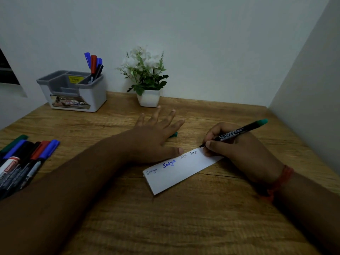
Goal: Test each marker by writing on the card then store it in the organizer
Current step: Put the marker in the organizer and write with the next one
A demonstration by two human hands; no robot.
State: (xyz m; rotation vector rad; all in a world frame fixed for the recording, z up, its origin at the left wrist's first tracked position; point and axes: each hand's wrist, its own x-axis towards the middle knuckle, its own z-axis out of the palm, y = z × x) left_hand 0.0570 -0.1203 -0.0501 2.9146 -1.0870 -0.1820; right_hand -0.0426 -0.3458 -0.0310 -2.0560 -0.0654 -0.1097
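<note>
Head view: we're pinching the green marker [237, 133] in the right hand [239, 150], tip nearing the card's [180, 173] far end; left hand [156, 138] flat, fingers spread, is pinning it. Keeping pressure light, we're writing inside the edge.

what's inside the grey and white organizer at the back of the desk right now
In the organizer, the back right compartment holds several markers standing upright: blue and red caps show, plus a dark one. The other compartments look empty, though their floors are partly hidden by the walls.
</note>
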